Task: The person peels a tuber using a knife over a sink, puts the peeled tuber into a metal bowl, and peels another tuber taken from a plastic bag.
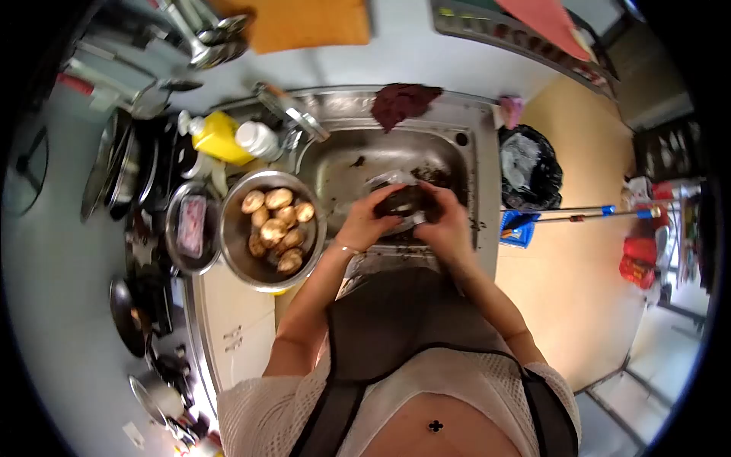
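Over the sink (pixel 343 160), my left hand (pixel 364 219) and my right hand (pixel 446 221) face each other, fingers curled round a clear plastic bag (pixel 388 180). Something dark shows between the hands; what it is I cannot make out. Dark crumbs (pixel 430 174) lie scattered on the sink floor behind and below the bag. To the left of my left hand stands a metal bowl (pixel 234 263) of round brown-and-cream vegetables (pixel 273 230), some with dark smudges; their exact kind is unclear.
Left of the bowl sits a metal dish (pixel 177 251) with a wrapped pinkish pack (pixel 192 227). A faucet (pixel 293 114), a yellow bottle (pixel 219 139) and a white bottle (pixel 259 141) stand behind. A dark red cloth (pixel 403 104) drapes the sink's back edge. A black-lined bin (pixel 544 171) is at right.
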Motion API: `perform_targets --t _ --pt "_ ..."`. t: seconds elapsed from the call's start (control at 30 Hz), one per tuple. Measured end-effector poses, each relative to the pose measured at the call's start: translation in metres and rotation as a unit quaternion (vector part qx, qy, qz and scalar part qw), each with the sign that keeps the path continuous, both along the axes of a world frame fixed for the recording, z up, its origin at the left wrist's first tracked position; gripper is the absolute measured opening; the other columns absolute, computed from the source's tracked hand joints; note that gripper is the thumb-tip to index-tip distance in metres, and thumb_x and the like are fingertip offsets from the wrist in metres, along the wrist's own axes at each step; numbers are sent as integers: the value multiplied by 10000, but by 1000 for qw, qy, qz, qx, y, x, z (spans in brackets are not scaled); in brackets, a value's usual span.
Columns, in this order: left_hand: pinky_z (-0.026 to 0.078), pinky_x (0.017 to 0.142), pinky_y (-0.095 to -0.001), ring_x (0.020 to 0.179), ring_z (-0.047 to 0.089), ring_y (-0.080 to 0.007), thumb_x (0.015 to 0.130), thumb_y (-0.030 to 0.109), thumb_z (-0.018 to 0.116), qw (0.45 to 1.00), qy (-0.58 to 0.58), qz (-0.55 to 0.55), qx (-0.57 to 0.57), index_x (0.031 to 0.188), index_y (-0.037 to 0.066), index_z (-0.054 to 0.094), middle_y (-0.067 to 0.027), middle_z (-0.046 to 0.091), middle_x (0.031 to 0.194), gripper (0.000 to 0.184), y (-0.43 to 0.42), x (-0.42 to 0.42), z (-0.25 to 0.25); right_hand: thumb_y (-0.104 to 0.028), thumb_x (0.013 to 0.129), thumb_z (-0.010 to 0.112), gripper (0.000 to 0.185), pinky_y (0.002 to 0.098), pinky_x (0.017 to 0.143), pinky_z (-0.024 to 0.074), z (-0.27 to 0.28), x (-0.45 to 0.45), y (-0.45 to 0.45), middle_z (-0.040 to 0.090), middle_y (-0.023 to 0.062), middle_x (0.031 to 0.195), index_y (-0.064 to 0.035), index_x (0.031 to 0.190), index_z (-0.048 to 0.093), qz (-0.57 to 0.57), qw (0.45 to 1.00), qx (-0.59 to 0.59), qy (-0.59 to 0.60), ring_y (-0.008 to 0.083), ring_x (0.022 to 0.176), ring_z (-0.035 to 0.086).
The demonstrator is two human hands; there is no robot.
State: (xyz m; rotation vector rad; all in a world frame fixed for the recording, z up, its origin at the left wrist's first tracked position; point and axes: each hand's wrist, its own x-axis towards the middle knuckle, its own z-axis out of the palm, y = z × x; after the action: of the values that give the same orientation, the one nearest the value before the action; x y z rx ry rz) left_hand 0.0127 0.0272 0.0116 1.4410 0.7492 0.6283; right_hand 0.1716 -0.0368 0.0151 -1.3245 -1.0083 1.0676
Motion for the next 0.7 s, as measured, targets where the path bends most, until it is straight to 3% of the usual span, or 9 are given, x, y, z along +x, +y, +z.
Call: perform_targets --t 0.03,0.17,0.23,0.3,0.4,0.47,0.5,0.57,0.7 --pt "448 772 -247 935 510 -113 715 -61 584 999 -4 -18 -28 1225 76 449 -41 530 1088 546 3 -2 4 97 536 542 536 254 822 412 3 5 3 560 79 1010 38 1069 525 -5 996 -19 88 160 949 529" --pt "450 743 -238 882 509 -100 756 -6 578 991 -31 -74 -104 1224 75 446 -37 529 1068 493 10 -6 3 100 558 513 489 235 788 423 1 19 8 602 72 936 47 1043 555 22 984 -114 134 147 878 558" --pt "421 809 -246 946 509 -118 755 10 587 986 78 -5 -144 1199 42 444 -67 547 1049 468 13 -5 -5 80 572 525 523 237 782 426 8 20 8 593 80 975 41 1093 533 17 970 -192 145 145 901 552" --pt "441 785 -263 916 521 -126 772 31 578 997 20 -17 -72 1193 39 443 -75 549 1037 442 10 -1 -6 72 575 536 557 246 784 429 -4 6 8 571 89 1030 37 1130 502 -1 992 -78 100 159 955 529" --pt "456 769 -267 901 531 -133 791 13 548 998 49 23 17 1195 43 446 -78 549 1037 418 5 2 5 70 579 539 571 250 788 430 -6 -17 4 555 93 1062 43 1146 480 -79 991 11 106 173 996 509" --pt "463 764 -269 897 540 -136 786 -23 538 999 8 28 -25 1193 49 454 -86 550 1035 421 3 1 8 117 588 465 576 255 852 421 6 -12 4 524 72 1078 58 1160 452 -32 993 -24 -114 157 1032 483" --pt "463 764 -269 897 540 -136 786 -23 538 999 8 22 -25 1193 49 454 -86 550 1035 421 5 -2 10 117 588 465 576 255 852 421 13 -4 6 524 72 1078 58 1160 452 -37 993 -25 -113 157 1032 483" --pt "464 757 -259 905 538 -129 771 -54 545 996 -38 -3 -75 1186 53 466 -87 551 1034 436 6 -9 14 117 593 469 561 259 868 418 22 17 8 529 57 1062 60 1151 456 70 969 -174 161 153 1015 490" --pt "458 767 -271 905 537 -130 761 -37 568 999 34 -1 8 1180 61 474 -88 554 1032 440 4 -4 10 127 585 475 585 267 906 384 6 2 2 508 60 1096 48 1164 448 25 990 -71 117 153 1030 484"
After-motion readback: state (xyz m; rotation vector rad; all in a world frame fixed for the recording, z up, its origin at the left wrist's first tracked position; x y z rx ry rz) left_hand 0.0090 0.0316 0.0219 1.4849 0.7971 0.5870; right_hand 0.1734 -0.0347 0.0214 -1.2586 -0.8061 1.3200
